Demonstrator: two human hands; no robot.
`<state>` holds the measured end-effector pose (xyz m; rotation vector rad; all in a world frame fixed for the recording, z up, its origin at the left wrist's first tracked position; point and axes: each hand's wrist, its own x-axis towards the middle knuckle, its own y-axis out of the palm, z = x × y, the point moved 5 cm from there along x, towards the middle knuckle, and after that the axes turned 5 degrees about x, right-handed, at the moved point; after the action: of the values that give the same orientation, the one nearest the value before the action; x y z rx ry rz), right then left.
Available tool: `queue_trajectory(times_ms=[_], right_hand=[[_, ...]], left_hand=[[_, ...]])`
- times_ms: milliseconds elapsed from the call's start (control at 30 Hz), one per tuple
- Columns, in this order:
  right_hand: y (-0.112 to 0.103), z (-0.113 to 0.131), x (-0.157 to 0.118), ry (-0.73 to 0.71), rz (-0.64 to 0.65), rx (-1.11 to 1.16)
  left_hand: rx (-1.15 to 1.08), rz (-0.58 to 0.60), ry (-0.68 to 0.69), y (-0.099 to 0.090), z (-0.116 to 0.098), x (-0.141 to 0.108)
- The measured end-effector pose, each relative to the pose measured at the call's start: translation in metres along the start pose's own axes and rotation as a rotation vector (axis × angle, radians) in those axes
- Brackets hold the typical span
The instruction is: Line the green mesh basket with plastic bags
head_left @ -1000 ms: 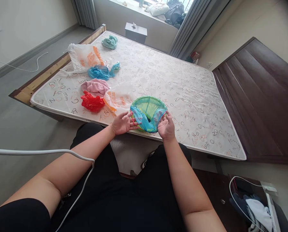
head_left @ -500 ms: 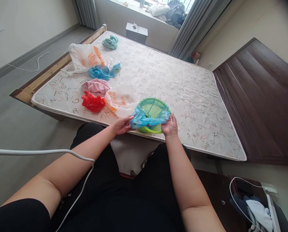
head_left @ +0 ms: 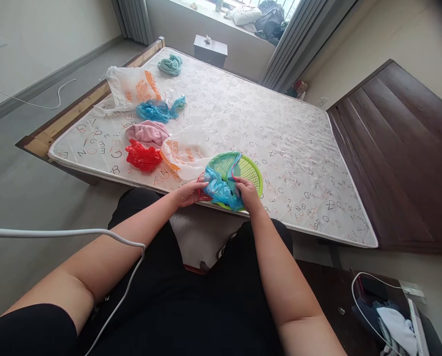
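Note:
A green plastic basket [head_left: 249, 169] lies at the near edge of the mattress [head_left: 280, 128]. A crumpled blue plastic bag [head_left: 219, 189] is draped over the basket's near side. My left hand [head_left: 189, 192] grips the bag's left end at the basket's rim. My right hand [head_left: 246, 193] pinches the bag's right part, resting on the basket. A white bag with orange print [head_left: 180, 151] lies just left of the basket.
Farther left on the mattress lie a red bag [head_left: 142, 156], a pink cloth [head_left: 147, 132], another blue bag [head_left: 154, 111], a second white bag [head_left: 131, 88] and a teal cloth [head_left: 170, 64]. A dark wooden headboard [head_left: 399, 148] stands at right. A white cable [head_left: 68, 233] crosses my left arm.
The blue bag was spread wide across the basket's mouth; now it is bunched on the near side. My right hand moved left, inward over the basket. The basket's far half shows uncovered.

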<state>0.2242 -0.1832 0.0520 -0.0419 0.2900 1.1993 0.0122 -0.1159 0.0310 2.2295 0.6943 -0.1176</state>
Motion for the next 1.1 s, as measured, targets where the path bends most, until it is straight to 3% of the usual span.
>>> queue_trajectory(times_ms=[167,367,500,600,733,867,1100], right_hand=[[0.012,0.006,-0.013,0.091,0.106,0.127],[-0.005,0.026,-0.017,0.052,0.197,0.447],[-0.042,0.036,-0.010,-0.108,-0.052,0.752],[-0.069,0.035,-0.006,-0.149,-0.241,0.816],[-0.083,0.025,0.000,-0.110,-0.373,0.693],[-0.075,0.013,0.002,-0.031,-0.412,0.477],[-0.070,0.010,0.000,-0.144,-0.438,-0.176]], left_hand=[[-0.019,-0.069,0.032,-0.004,-0.001,0.001],[-0.019,-0.141,0.100,-0.010,-0.003,0.004],[-0.073,-0.196,0.136,-0.016,-0.009,0.005],[-0.106,-0.251,0.164,-0.020,-0.016,0.003],[-0.142,-0.273,0.234,-0.020,-0.025,0.001],[-0.148,-0.281,0.266,-0.018,-0.024,0.003],[-0.116,-0.306,0.251,-0.022,-0.018,0.006]])
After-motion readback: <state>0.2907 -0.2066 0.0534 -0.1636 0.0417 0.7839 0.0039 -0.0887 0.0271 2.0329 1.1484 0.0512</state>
